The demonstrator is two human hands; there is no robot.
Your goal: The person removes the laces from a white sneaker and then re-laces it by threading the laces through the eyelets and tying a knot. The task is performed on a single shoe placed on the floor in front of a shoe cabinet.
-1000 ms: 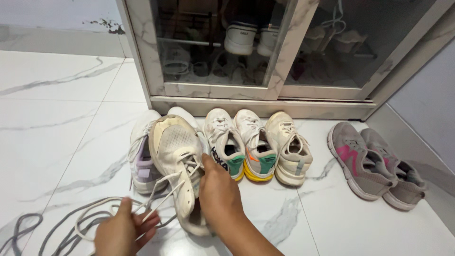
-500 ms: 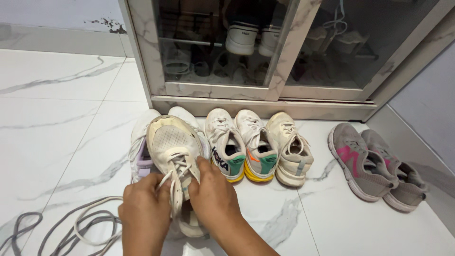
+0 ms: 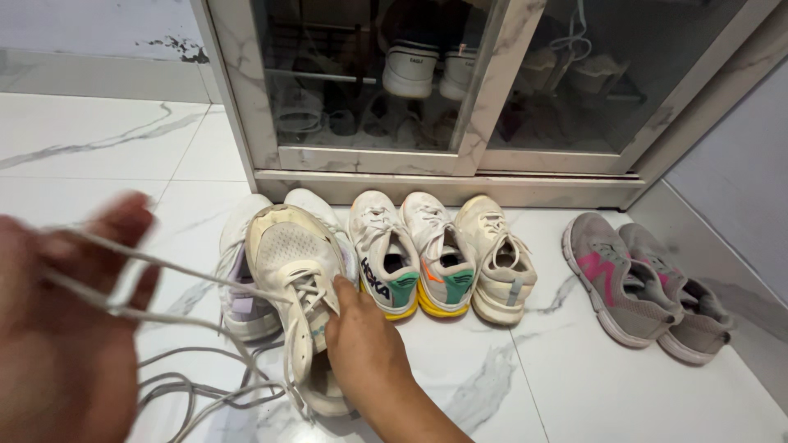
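The fingers [image 3: 123, 226] of the left hand [image 3: 66, 328] were blurred but closed around a white shoelace [image 3: 193, 275], which ran taut from them down to the eyelets of a cream sneaker [image 3: 300, 279]; the pull looked meant to draw the lace through. The right hand [image 3: 365, 353] lay on that shoe's side, fingers [image 3: 341, 299] pressed together against the upper, seemingly to keep it from sliding across the marble floor [image 3: 558, 377] while the lace was tugged. The shoe sat tipped over a white and lilac sneaker [image 3: 238, 287] just beyond the left fingers. Below the taut lace, loose grey and white laces [image 3: 176, 385] trailed on the tiles. Past the right fingertips stood a row of three pale sneakers [image 3: 443, 254], toes toward a glass-fronted shoe cabinet [image 3: 460, 160]. Well off to that hand's far side a grey pair with pink marks [image 3: 644, 287] rested near the wall.
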